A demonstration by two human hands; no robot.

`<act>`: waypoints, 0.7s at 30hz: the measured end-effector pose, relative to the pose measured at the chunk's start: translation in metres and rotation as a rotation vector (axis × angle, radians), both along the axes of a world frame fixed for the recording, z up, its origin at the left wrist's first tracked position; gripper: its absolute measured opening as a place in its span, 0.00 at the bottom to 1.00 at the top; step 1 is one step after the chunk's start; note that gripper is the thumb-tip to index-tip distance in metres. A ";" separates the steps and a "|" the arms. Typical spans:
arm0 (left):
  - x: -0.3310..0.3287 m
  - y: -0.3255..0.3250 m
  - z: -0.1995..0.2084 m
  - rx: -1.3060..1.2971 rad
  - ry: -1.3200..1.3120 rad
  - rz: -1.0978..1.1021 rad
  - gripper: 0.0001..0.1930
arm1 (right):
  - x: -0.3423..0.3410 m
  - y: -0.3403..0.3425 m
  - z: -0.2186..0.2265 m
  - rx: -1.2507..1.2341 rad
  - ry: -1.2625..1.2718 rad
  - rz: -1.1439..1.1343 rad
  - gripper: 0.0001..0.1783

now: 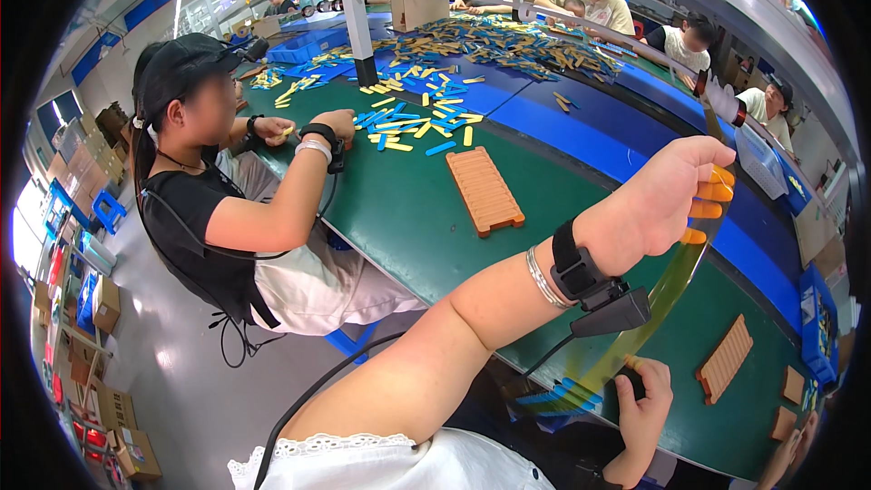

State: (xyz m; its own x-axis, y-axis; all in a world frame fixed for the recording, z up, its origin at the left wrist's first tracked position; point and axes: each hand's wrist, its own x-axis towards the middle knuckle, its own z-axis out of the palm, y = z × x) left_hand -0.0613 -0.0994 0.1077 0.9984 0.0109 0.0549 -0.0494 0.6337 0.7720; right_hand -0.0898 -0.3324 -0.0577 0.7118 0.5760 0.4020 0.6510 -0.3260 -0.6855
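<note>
A long strip of clear yellow tape (670,295) runs in a curve from a roll (723,102) at the upper right down to the table's near side. My left hand (658,204), with orange finger cots and a black wrist strap, is raised high with its bent fingers closed at the strip's upper part. Low down, my right hand (646,399) pinches the strip's edge between thumb and finger. Beside it, the tape's lower end lies over a row of blue sticks (562,396), partly seen through the tape.
An orange grooved tray (484,189) lies mid-table, and another grooved tray (724,358) at right. Loose blue and yellow sticks (422,122) spread further off. A co-worker in black (204,209) works at my left. A blue bin (818,322) stands at right.
</note>
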 end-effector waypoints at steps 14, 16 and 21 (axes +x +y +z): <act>-0.004 0.000 0.003 0.010 0.012 0.008 0.17 | 0.000 0.002 0.004 -0.014 -0.005 0.008 0.16; -0.003 0.001 0.002 0.007 0.009 -0.005 0.17 | 0.000 0.001 0.003 -0.010 -0.009 0.005 0.16; -0.004 0.001 0.002 0.003 -0.011 -0.005 0.14 | 0.000 0.000 0.002 -0.007 -0.012 0.007 0.15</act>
